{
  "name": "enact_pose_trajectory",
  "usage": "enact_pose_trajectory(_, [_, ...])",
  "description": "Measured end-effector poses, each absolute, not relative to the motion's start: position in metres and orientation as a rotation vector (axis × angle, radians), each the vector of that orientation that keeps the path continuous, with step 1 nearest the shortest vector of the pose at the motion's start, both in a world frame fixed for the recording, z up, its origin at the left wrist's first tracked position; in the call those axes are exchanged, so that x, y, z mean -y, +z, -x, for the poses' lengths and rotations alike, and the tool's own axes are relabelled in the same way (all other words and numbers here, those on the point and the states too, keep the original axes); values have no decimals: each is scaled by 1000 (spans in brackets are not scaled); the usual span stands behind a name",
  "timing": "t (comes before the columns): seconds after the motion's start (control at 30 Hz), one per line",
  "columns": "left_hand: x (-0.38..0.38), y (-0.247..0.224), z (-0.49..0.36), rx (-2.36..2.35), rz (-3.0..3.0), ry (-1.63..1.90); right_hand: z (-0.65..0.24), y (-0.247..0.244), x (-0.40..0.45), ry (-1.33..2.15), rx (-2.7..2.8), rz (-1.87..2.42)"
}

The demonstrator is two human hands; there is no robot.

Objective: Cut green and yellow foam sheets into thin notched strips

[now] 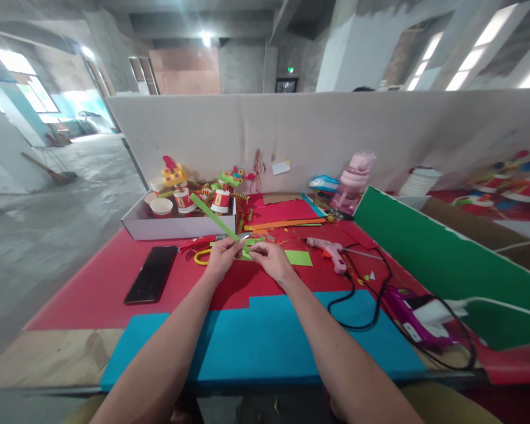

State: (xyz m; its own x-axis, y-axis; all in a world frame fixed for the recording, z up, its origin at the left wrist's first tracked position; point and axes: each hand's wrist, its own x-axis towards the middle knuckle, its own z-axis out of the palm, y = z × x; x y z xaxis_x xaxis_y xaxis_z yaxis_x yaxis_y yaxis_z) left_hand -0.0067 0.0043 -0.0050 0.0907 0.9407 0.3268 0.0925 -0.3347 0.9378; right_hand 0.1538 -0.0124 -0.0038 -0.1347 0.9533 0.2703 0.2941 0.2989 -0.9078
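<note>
Forearms (pixel 161 353) over desk (pixel 92 282) front edge, L hand (pixel 223 257) + R hand (pixel 271 259) on green strip (pixel 214 218)

Desk's red-covered, w/ blue sheet (pixel 256 338) along front edge. White box (pixel 176 229) w/ paper cups (pixel 161 207) at back L corner; dark phone (pixel 152 275) nr L edge; pink glue gun (pixel 331 252) R of ctr; yellow-handled scissors (pixel 198 257), partly hidden, just beside L hand. Green strip's above desk ctr, tilted, upper end toward back L corner. Grip: L thumb + fingers pinched on it, no gap seen; R fingertips closed on its lower end, near L's.
</note>
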Motion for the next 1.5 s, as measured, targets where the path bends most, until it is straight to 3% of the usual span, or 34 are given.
enact_pose_trajectory(0.2, [-1, -3, 6, -1023, -1606, 1343, -156, 3, 15, 685, 1677, 1283])
enact_pose_trajectory(0.57, [1, -3, 0, -1023, -1538, 1409, -145, 3, 17, 807, 1557, 1174])
enact_pose_trajectory(1.0, [0, 2, 5, -942, -1427, 1212, -156, -3, 13, 930, 1578, 1112])
enact_pose_trajectory(1.5, [-2, -1, 4, -1070, -1465, 1323, -157, 1, 16, 684, 1634, 1249])
